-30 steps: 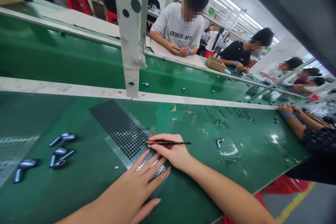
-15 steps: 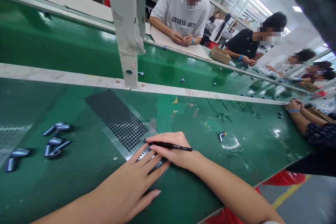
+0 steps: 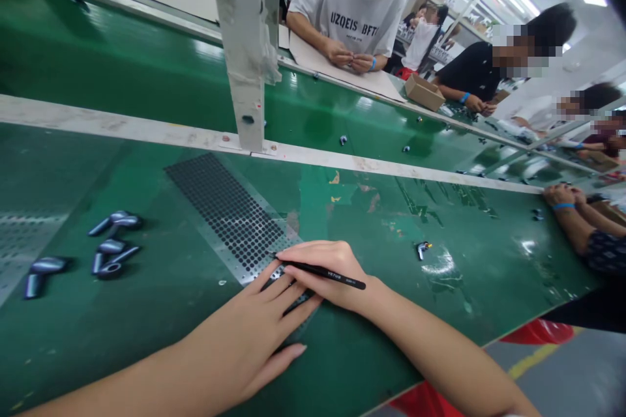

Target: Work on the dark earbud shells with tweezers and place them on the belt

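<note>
A clear sheet with rows of small black round dots [image 3: 222, 208] lies slantwise on the green table. My left hand [image 3: 249, 322] rests flat on its near end, fingers spread. In my right hand [image 3: 335, 257] is a pair of black tweezers [image 3: 340, 275], gripped like a pen. Their tip is at the dots, just beyond the left fingertips; whether a dot is caught in it I cannot tell. To the left lie several dark blue, shiny earbud pieces [image 3: 112, 247]. Farther right sits a single earbud piece [image 3: 421, 251] with a yellow end.
A white post [image 3: 244, 58] rises from the rail [image 3: 195, 137] behind the sheet. Beyond it, a green belt [image 3: 161, 91] carries scattered earbud pieces. Co-workers sit across it, near a cardboard box [image 3: 423, 92]. Another person's hands [image 3: 562, 199] are at the right.
The camera view has tilted and shifted slightly, so the scene sits a little differently. Both hands and the tweezers stay in nearly the same place on the sheet.
</note>
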{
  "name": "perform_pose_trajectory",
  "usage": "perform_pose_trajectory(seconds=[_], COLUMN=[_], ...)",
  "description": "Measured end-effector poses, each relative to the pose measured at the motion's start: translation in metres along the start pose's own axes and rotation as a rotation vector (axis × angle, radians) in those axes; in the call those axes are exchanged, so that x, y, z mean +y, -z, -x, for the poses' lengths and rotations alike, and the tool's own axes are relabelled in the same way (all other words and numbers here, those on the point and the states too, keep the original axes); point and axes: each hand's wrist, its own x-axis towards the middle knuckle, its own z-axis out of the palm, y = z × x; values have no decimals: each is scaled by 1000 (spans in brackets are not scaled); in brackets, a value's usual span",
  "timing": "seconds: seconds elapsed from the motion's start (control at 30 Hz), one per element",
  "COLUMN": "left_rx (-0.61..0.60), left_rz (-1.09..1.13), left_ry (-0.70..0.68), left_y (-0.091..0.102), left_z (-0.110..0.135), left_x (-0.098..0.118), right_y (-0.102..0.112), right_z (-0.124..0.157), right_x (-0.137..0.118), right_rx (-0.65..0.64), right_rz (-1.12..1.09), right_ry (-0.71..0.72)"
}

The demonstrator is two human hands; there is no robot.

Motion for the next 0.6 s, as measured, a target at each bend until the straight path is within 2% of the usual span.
perform_pose_trajectory(seconds=[0.33, 0.6], left_rx=[-15, -50], left_rz=[31, 66], left_ry=[24, 27], left_y=[-1, 1], left_z=[2, 2], left_x=[0, -1], right_y=[-4, -2], right_z=[8, 3], right_x=[0, -4], right_rx=[-30, -70], right_rz=[144, 114], right_ry=[113, 32])
